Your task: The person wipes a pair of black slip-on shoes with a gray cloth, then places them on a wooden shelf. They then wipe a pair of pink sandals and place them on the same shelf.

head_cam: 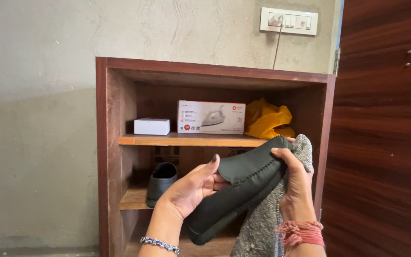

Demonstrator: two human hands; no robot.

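My left hand (pixel 191 188) grips a dark slip-on shoe (pixel 236 190) by its opening, fingers tucked inside, the toe pointing up and to the right. My right hand (pixel 297 183) presses a grey knitted cloth (pixel 267 223) against the shoe's toe end. The cloth hangs down past my right wrist. A second matching dark shoe (pixel 161 182) stands on the middle shelf of the wooden cabinet (pixel 105 143), just left of my left hand.
On the upper shelf (pixel 191 140) sit a small white box (pixel 151 126), a long white carton picturing an iron (pixel 210 116) and a crumpled yellow bag (pixel 267 119). A wall switch plate (pixel 288 21) with a cord hangs above. A dark wooden door (pixel 381 133) stands at right.
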